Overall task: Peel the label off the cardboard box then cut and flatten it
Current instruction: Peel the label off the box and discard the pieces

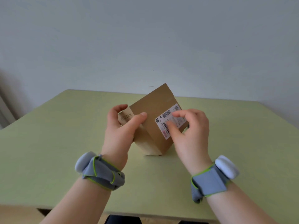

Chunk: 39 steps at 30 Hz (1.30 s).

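Her left hand (120, 126) gripped the tilted cardboard box (152, 120) steady so the right hand's (189, 128) curled fingertips could pick at the label (168, 122).

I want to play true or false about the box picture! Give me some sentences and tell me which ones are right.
1. The left hand grips the cardboard box. True.
2. The box lies flat on the green table. False: it is tilted, standing on one lower edge.
3. The white label is already off the box. False: it is stuck on the box's face.
4. The right hand has its fingers at the label. True.
5. Both wrists wear grey bands. True.
6. Scissors lie on the table. False: none are in view.
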Tool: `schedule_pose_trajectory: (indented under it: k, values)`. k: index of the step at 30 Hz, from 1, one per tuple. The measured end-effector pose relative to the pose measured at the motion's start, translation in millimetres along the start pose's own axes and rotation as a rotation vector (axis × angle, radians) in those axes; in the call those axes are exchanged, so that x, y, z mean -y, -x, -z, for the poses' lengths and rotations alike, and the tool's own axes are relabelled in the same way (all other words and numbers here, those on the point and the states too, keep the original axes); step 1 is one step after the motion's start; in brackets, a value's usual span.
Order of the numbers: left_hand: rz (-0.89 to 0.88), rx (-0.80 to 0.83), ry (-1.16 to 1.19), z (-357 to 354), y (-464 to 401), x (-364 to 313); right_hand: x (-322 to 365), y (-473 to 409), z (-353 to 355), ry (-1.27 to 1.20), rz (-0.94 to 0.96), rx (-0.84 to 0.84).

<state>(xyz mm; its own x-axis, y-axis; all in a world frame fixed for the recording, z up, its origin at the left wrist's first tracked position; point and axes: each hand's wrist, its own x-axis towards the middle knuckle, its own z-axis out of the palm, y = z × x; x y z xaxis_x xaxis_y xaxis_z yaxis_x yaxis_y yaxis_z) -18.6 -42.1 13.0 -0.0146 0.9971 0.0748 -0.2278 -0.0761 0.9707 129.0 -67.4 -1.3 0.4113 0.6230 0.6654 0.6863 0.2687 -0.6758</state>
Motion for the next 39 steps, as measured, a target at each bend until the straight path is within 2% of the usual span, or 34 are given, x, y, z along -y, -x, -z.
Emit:
schedule_pose_trajectory:
  k: [6, 14, 19, 24, 28, 32, 35, 39]
  values:
    - [-0.109, -0.043, -0.103, -7.5, 2.4, 7.0, 7.0, 4.9, -6.8, -0.107, 0.020, 0.080]
    - [-0.242, -0.110, -0.333, -10.2, 6.3, 9.1, 7.3, 2.0, -8.1, -0.206, -0.132, 0.131]
    - [-0.329, -0.117, -0.427, -9.6, 3.7, 14.1, 7.0, 1.4, -11.8, -0.185, -0.172, 0.141]
    - [-0.387, -0.111, -0.480, -8.9, 6.0, 17.0, 5.6, 1.1, -14.1, -0.097, -0.145, 0.220]
    - [-0.366, -0.105, -0.465, -6.5, 3.1, 13.9, 5.7, -2.7, -10.3, -0.222, -0.270, 0.274]
    - [-0.265, -0.133, -0.390, -3.5, -4.5, 11.9, 0.4, -2.7, -8.2, -0.479, -0.449, 0.199]
    - [-0.218, -0.154, -0.361, -2.4, -6.6, 11.8, 0.6, -2.4, -5.7, -0.483, -0.393, 0.175]
    - [-0.247, -0.150, -0.403, -5.8, -2.0, 11.0, 6.0, 0.2, -5.5, -0.321, -0.256, 0.203]
